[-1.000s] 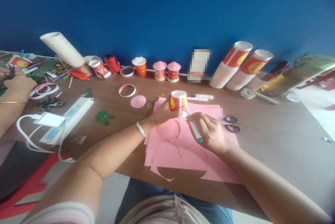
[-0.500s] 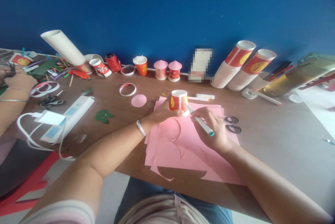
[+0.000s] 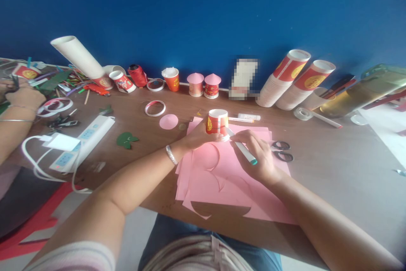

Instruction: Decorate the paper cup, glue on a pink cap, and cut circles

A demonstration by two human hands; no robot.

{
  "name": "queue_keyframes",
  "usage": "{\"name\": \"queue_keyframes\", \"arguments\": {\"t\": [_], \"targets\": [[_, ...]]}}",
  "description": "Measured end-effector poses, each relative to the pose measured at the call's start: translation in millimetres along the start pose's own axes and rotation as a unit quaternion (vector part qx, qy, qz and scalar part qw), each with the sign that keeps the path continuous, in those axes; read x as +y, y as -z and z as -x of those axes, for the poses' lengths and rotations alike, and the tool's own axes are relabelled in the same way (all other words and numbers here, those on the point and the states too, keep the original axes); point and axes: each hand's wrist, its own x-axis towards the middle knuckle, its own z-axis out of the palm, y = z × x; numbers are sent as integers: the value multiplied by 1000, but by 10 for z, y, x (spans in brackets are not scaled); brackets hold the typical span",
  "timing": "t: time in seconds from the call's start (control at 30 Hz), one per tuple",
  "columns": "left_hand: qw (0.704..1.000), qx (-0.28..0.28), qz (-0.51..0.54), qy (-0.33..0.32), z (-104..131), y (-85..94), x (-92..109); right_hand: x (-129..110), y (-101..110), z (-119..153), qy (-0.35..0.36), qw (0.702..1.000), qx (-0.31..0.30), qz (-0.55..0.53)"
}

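Fingers of the left hand slip from view behind a red paper cup, where the tip of a white marker is too small to tell as touching or apart. The right hand hides the blades of the scissors. The left edge crops a co-worker's arm; the right cuts off a bottle. Pixelated blocks obscure a pale object by the far wall.

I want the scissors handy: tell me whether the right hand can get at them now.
Probably yes: the scissors lie close beside the right hand, with nothing visible in between. But that hand holds a pen, which it would likely have to put down first.
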Motion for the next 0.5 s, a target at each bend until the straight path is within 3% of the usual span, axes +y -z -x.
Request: {"name": "queue_keyframes", "arguments": {"t": [0.5], "targets": [[1000, -6, 1, -6, -3, 14, -33, -12, -6, 20, -6, 1000, -1, -21]]}}
